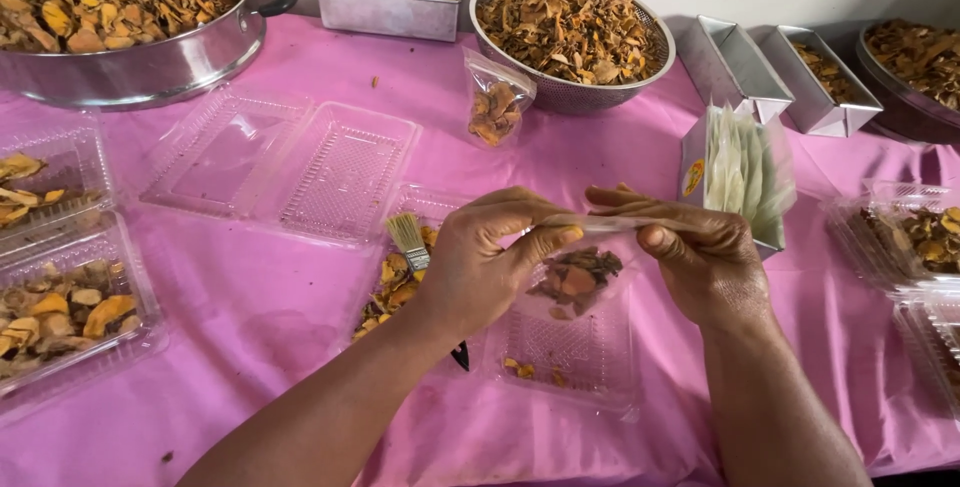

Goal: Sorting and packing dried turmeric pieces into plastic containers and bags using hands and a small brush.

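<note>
At centre frame the left hand [478, 257] and right hand [700, 257] each pinch one end of the mouth of a small clear bag [578, 277] of dried slices, fingers closed on it. Its top edge runs left to right between them; the bag hangs below, equally near both, above an open clear tray [600, 387] on the pink tabletop [250, 317].

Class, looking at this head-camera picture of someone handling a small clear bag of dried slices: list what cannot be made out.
- Small clear bag: its top edge, hidden by left hand and right hand.
- Paintbrush: handle covered by the left hand.
- Large pot: cut off by the picture's top and left edges.
</note>
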